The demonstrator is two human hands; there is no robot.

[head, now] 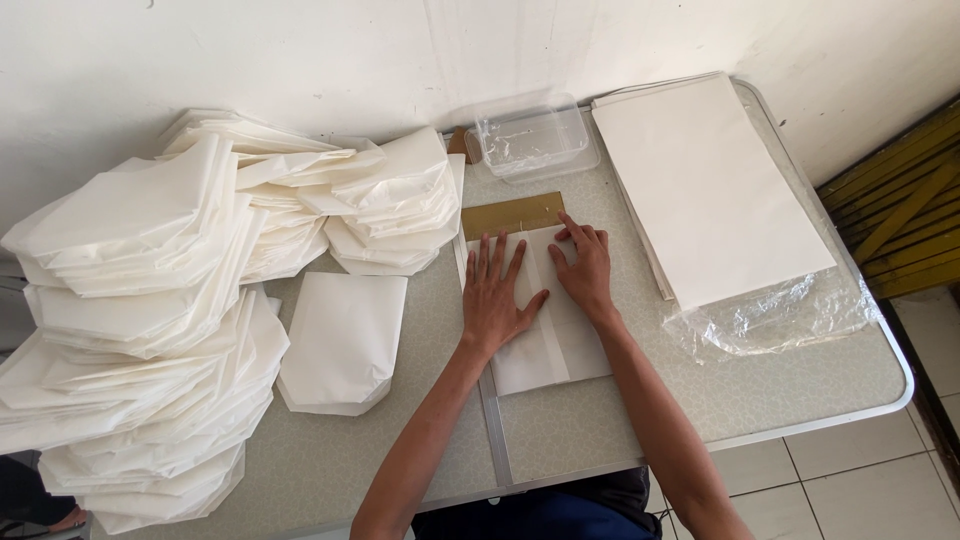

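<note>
Table (800,390) with a pale speckled top and a metal rim is seen from above, placed against a white wall (300,50); light floor tiles (850,490) are seen at the lower right. In the middle of the table a white paper sheet (560,350) is laid flat, partly folded, with a gold-coloured card (512,214) showing at its far edge. The sheet is pressed down by both hands: the left hand (496,298) is laid flat with the fingers spread wide, and the right hand (584,268) is laid beside it with the fingers bent a little on the fold. Nothing is gripped by either hand. Behind the card a clear plastic box (530,140) is placed; its content cannot be told. At the right a stack of flat white sheets (710,190) is kept on a clear plastic wrap (780,318). At the left many folded paper bags (150,320) are piled.
</note>
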